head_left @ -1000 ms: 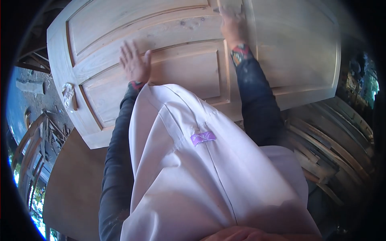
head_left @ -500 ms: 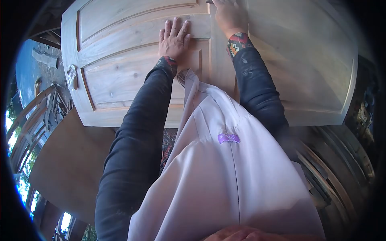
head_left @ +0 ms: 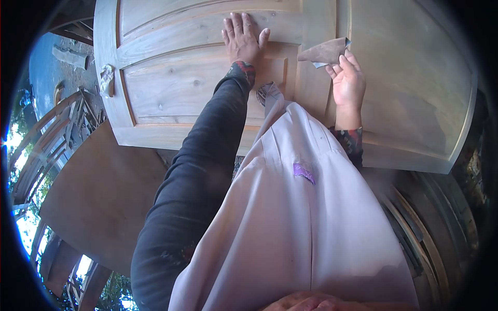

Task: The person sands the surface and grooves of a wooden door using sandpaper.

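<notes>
A pale wooden panel door (head_left: 171,98) lies flat in front of me, with raised panels and a wide plain part on the right. My left hand (head_left: 244,45) rests palm down on one of its rails, fingers spread. Between the fingertips and thumb of my right hand (head_left: 348,83) is a folded piece of sandpaper (head_left: 326,52), brown on one face with a bluish edge showing. That hand is turned palm up above the door's middle stile, and the sandpaper appears lifted off the wood.
A crumpled whitish scrap (head_left: 107,81) sits on the door's left stile. Light cloth (head_left: 275,207) hangs from my front up to the door edge. A brown board (head_left: 98,202) stands at lower left, curved wooden pieces (head_left: 46,150) beyond it. Stacked timber (head_left: 415,228) lies at lower right.
My right hand has come back toward me from the door's far side and turned palm up, bringing the sandpaper into view. The whole view has shifted slightly; my left hand stays flat on the door.
</notes>
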Motion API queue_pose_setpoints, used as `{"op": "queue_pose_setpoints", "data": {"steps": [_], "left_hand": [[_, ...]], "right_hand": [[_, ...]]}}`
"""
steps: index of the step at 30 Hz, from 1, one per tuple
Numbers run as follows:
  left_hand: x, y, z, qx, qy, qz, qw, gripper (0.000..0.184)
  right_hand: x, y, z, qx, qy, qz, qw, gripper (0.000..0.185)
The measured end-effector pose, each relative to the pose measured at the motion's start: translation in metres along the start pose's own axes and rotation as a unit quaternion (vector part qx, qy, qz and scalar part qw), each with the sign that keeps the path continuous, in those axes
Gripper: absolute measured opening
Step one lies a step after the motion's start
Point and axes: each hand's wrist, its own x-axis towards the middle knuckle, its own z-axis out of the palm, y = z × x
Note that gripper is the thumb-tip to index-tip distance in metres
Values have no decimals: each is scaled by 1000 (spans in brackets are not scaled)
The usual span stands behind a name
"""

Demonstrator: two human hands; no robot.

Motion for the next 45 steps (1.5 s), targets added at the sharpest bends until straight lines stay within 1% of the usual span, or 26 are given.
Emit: {"op": "queue_pose_setpoints", "data": {"steps": [1,2,4,5,6,7,9,10,11,12,13,14,15,16,19,22,24,28,31,34,36,38,40,42,44,45], "left_hand": [[-1,-1,-3,-14,-15,24,999,72],[-4,1,-5,-99,-36,55,993,70],[-17,14,-11,-269,-82,113,953,65],[-30,32,-12,-490,-136,11,861,60],[-40,57,-18,-676,-179,-89,709,55],[-42,78,-31,-700,-162,-113,687,51],[-39,110,-57,-742,-130,-164,637,46],[-36,105,-54,-711,-101,-184,671,45],[-31,95,-45,-677,-72,-203,704,45],[-23,87,-37,-641,-42,-223,734,46],[-11,75,-39,-563,56,-150,811,45],[2,57,-43,-398,113,-65,908,49],[13,47,-47,-267,76,-32,960,52],[21,42,-46,-130,38,2,991,54],[26,51,1,-93,-99,153,979,55],[23,86,24,10,-103,187,977,54],[20,78,18,24,-131,192,972,54],[18,8,-19,58,-109,139,983,52],[20,14,-13,71,-76,59,993,51],[24,91,21,93,-108,136,980,49],[31,89,19,91,-90,141,982,49],[18,53,13,109,-51,106,987,48],[14,-8,3,141,8,9,990,48],[21,-14,17,265,53,-25,963,97],[32,63,14,165,-63,-37,984,60],[26,82,60,138,2,41,990,47]], "right_hand": [[10,-4,7,48,-30,32,998,32],[18,-6,15,94,-62,64,992,33],[27,-3,27,11,-77,73,994,35],[33,3,29,-32,-87,74,993,35],[38,3,31,-73,-99,73,990,35],[32,-1,45,-115,-73,80,987,35],[33,-6,57,-229,-95,33,968,35],[37,-4,62,-285,-106,9,953,35],[58,1,52,-390,-121,-74,910,39],[78,0,50,-506,-72,-206,835,41],[94,-1,48,-603,-21,-328,727,44],[108,-1,46,-676,31,-437,592,46],[120,11,38,-714,-4,-383,585,50],[123,20,32,-705,-3,-385,595,50],[132,36,23,-689,0,-379,617,50],[133,35,23,-706,10,-375,601,50],[130,33,24,-701,10,-370,609,50],[129,35,28,-699,4,-370,612,51],[133,37,26,-704,3,-361,611,53],[132,38,29,-707,-3,-347,616,53],[136,35,33,-703,-5,-348,620,53],[123,40,30,-702,-21,-339,626,53],[126,37,33,-696,-27,-352,626,53],[123,36,32,-696,-40,-331,636,53],[125,35,34,-691,-48,-323,645,53],[128,34,35,-687,-52,-321,650,54]]}}
